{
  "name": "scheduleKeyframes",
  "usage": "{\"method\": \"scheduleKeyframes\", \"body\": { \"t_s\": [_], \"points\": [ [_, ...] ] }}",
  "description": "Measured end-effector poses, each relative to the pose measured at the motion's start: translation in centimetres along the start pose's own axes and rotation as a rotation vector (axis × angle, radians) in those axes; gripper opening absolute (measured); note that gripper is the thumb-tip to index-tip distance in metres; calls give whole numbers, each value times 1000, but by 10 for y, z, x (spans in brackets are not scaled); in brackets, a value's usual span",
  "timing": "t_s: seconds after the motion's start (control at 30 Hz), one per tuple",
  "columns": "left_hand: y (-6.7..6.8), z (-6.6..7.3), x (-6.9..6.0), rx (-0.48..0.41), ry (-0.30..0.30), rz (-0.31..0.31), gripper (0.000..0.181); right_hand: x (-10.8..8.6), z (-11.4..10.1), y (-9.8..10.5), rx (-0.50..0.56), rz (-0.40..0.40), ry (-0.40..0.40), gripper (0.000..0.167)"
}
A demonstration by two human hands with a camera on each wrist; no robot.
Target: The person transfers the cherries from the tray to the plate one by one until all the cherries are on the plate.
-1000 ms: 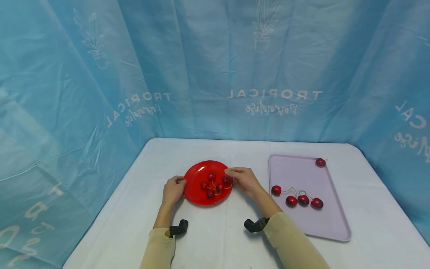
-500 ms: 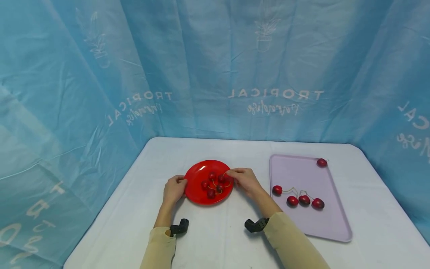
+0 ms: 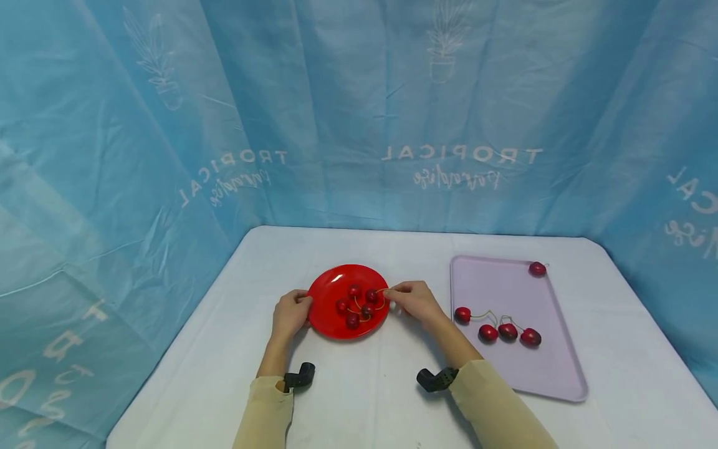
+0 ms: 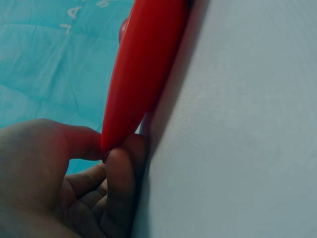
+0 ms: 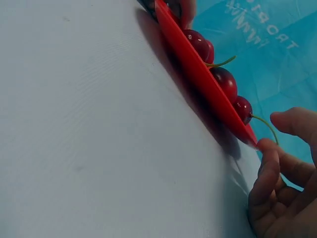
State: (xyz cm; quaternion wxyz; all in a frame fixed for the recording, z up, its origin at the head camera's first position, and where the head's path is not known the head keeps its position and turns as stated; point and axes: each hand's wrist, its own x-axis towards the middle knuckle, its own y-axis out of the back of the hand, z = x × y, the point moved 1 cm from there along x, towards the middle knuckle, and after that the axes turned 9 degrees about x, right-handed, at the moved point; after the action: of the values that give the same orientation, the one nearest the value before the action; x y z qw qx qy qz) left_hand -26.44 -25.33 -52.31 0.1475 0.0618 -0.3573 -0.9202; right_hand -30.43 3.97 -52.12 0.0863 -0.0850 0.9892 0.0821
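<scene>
A round red plate [image 3: 325, 293] carries several dark red cherries [image 3: 353, 320] with green stems. My left hand [image 3: 290, 313] grips its left rim, thumb above and fingers curled beneath, as the left wrist view shows. At the plate's right edge, my right hand [image 3: 417, 301] has thumb and forefinger apart. The stem of the nearest cherry [image 5: 242, 109] reaches into the gap between them; in the right wrist view I see no pinch on it. That cherry lies on the plate near the rim, and my right fingertips [image 5: 265, 145] are close to or touching the rim.
To the right lies a lilac tray [image 3: 550, 374] with several stemmed cherries [image 3: 507, 332] near its middle and left edge. One more cherry [image 3: 537, 269] sits at its far right corner. A white cloth [image 3: 348, 399] covers the table; blue curtains [image 3: 348, 112] stand behind it.
The right hand lowered a cherry by its stem onto the plate, moving it left, then parted its fingers and drew back slightly right. The left hand stays on the rim.
</scene>
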Motion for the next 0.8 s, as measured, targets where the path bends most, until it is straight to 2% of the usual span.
{"method": "scheduleKeyframes", "body": {
  "t_s": [0.37, 0.8],
  "points": [
    [3, 4, -2, 0, 1, -1, 32, -9, -4, 15, -78, 45, 27, 32],
    [1, 3, -3, 6, 3, -8, 33, -15, -12, 32, -77, -2, 98, 28]
  ]
}}
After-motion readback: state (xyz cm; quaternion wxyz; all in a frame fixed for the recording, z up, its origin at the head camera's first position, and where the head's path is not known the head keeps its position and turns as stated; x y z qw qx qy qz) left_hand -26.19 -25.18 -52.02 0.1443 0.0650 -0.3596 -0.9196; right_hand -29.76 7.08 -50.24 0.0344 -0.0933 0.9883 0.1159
